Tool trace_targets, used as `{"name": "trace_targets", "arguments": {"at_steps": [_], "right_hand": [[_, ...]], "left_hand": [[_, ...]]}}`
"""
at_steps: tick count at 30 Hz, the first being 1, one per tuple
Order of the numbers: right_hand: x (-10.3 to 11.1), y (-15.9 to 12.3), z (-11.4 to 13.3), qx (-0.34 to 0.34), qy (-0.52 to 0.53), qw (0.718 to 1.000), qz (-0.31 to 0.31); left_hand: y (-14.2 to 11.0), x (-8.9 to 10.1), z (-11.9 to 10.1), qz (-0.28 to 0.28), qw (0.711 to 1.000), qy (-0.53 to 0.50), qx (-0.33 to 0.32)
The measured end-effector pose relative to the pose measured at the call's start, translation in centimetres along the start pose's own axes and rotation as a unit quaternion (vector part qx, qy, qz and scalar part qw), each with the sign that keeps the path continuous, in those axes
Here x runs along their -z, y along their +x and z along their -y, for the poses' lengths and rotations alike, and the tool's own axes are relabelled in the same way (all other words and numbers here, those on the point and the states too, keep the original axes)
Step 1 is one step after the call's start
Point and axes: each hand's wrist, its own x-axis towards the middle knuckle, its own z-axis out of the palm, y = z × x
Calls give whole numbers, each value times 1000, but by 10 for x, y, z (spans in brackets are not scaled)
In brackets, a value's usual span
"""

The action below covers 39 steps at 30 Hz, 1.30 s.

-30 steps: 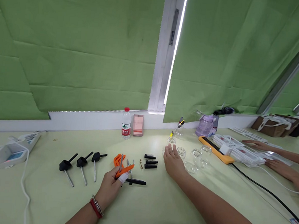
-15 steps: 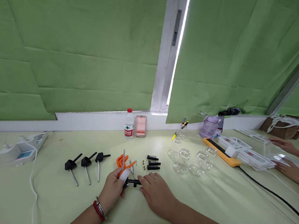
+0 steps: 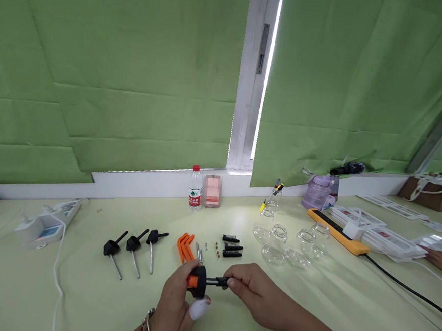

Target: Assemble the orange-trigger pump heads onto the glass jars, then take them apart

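My left hand (image 3: 179, 301), its thumb wrapped in white, grips a round black cap with an orange part (image 3: 198, 282). A thin metal rod (image 3: 212, 282) runs out of the cap to the right. At its far end, my right hand (image 3: 252, 294) pinches a small black end piece (image 3: 221, 282). Just beyond my hands lie orange bent levers (image 3: 185, 246), metal pins (image 3: 199, 253), small brass-coloured bits (image 3: 217, 250) and black pieces with springs (image 3: 232, 247). To the left, black heads with metal rods (image 3: 134, 243) lie in a row.
Clear glass jars (image 3: 279, 234) and glass pieces stand at the right. Behind are a water bottle (image 3: 195, 190) and a purple jug (image 3: 316, 192). An orange power strip (image 3: 337, 232) lies farther right, near another person's hand (image 3: 441, 259). A white cable (image 3: 59, 280) crosses the left side.
The held piece has been turned: its rod now points right instead of up, and its cap faces right. My right hand has shifted right and pinches the rod's end.
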Motion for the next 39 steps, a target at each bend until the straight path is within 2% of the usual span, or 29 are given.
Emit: {"name": "trace_targets", "arguments": {"at_steps": [2, 4, 7, 11, 14, 19, 24, 30, 34, 39], "right_hand": [[-4, 5, -7, -24, 33, 999, -32], [-10, 12, -18, -38, 49, 996, -69], [-22, 25, -42, -44, 34, 996, -67], [-36, 36, -73, -95, 75, 992, -39], [-43, 41, -90, -110, 116, 987, -17], [-50, 48, -104, -110, 108, 988, -29], [-54, 52, -107, -98, 59, 991, -65], [-53, 51, -102, -91, 120, 985, -88], [-55, 50, -101, -96, 131, 983, -87], [-55, 51, -98, -104, 97, 987, -81]], "left_hand": [[4, -2, -6, 36, 993, -42, 106], [12, -4, -9, 64, 973, -90, 205], [19, -10, -4, 118, 936, -121, 309], [19, -13, 11, 178, 941, -15, 287], [18, -10, 16, 225, 925, 100, 290], [20, -5, 14, 251, 909, 183, 277], [23, -9, 16, 254, 911, 193, 262], [26, -17, 15, 253, 904, 226, 261], [26, -22, 14, 254, 905, 232, 252], [27, -25, 12, 250, 901, 252, 249]]}}
